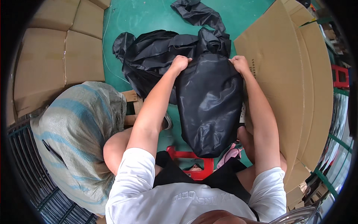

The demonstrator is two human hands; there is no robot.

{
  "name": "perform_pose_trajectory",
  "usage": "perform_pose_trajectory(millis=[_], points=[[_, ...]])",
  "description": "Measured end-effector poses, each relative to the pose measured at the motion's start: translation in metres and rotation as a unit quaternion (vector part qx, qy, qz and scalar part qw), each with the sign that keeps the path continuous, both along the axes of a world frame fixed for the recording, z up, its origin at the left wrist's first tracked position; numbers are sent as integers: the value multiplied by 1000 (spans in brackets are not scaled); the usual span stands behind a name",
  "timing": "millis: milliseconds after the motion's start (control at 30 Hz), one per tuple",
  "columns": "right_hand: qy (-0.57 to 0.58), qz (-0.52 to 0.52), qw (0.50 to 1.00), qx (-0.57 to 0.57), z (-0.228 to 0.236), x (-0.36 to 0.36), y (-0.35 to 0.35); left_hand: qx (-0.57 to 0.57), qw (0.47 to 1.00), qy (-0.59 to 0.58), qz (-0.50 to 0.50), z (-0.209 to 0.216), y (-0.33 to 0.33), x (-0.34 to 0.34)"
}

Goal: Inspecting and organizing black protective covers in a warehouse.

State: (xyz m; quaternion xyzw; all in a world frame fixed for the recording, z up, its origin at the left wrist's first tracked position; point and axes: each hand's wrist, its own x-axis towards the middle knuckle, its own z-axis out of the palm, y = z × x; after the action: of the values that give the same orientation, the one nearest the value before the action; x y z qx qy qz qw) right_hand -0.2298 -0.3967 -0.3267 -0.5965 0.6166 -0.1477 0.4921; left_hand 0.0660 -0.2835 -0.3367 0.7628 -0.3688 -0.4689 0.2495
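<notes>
Between my knees hangs a wide piece of smooth black sheet material (pixel 212 104), drawn out toward me. My left hand (pixel 181 63) is closed on its far left edge. At the far right edge my right hand (pixel 239 64) grips the same sheet, fingers curled round it. Beyond and to the left, a crumpled heap of like black material (pixel 153 52) lies on the floor and looks joined to the held part. Another loose black piece (pixel 197 14) lies farther off.
Stacked cardboard boxes (pixel 41 56) stand at the left, behind a bulging woven sack (pixel 82 127) with blue stripes; scissors (pixel 54 152) lie on it. A large open cardboard box (pixel 279 78) walls the right side. A red stool (pixel 201 173) is between my legs on the green floor (pixel 130 15).
</notes>
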Motion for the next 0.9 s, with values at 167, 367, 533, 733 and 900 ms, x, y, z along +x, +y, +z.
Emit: perform_pose_trajectory(millis=[167, 367, 533, 733, 900], points=[[117, -73, 990, 9, -32, -37, -11, 28, 997, 42, 57, -1, -10, -24], [53, -160, 986, -6, 2, -54, 63, -37, 977, 114, 178, 41, 71, -22], [-86, -264, 960, 17, 21, -97, 134, -78, 908, 300, 281, 50, 162, -47], [-244, -330, 896, 169, 79, -89, 268, -10, 837, 425, 345, 18, 293, -89], [-164, -414, 883, 148, 84, -89, 344, -62, 822, 341, 451, 6, 363, -141]])
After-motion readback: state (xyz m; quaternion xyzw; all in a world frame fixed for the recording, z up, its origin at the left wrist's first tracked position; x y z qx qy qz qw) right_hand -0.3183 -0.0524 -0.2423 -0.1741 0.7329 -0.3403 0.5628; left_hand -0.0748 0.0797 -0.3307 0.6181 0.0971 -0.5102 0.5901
